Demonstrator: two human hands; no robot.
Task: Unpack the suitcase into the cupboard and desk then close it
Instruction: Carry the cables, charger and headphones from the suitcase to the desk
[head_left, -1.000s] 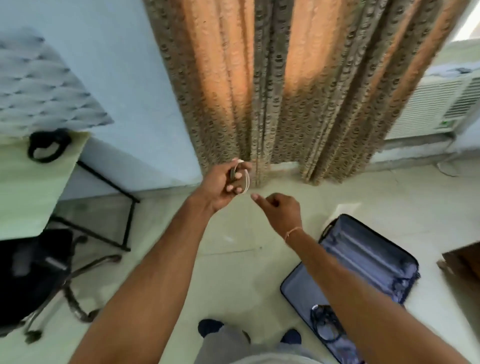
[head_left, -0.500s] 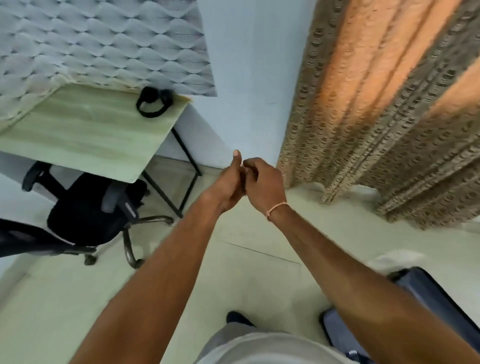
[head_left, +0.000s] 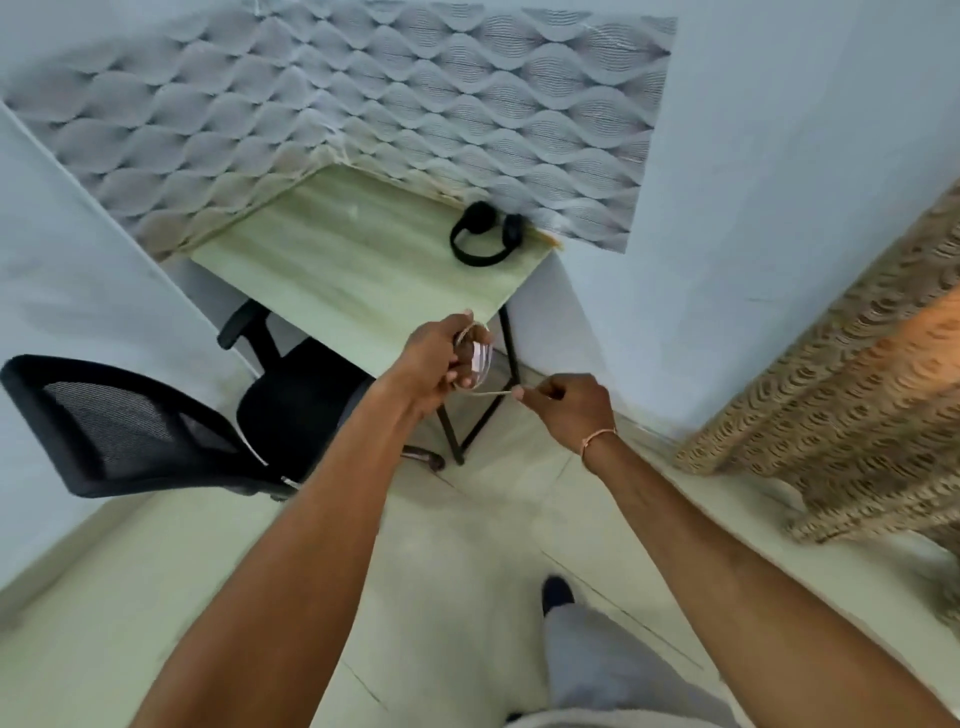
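Observation:
My left hand (head_left: 434, 364) grips a small coiled white cable (head_left: 480, 359) in front of the desk's near corner. My right hand (head_left: 569, 410) pinches the loose end of that cable, which stretches taut between both hands. The light wooden desk (head_left: 332, 270) stands against the patterned wall ahead. Black headphones (head_left: 485, 236) lie on its far right corner. The suitcase is out of view.
A black mesh office chair (head_left: 156, 431) stands at the left, partly under the desk. The desk's black metal legs (head_left: 478, 415) sit just beyond my hands. A brown patterned curtain (head_left: 852, 395) hangs at the right. Pale tiled floor lies below.
The view has swung left from the curtain and suitcase to the desk. My hands met at the cable, then my right hand pulled its end out to the right.

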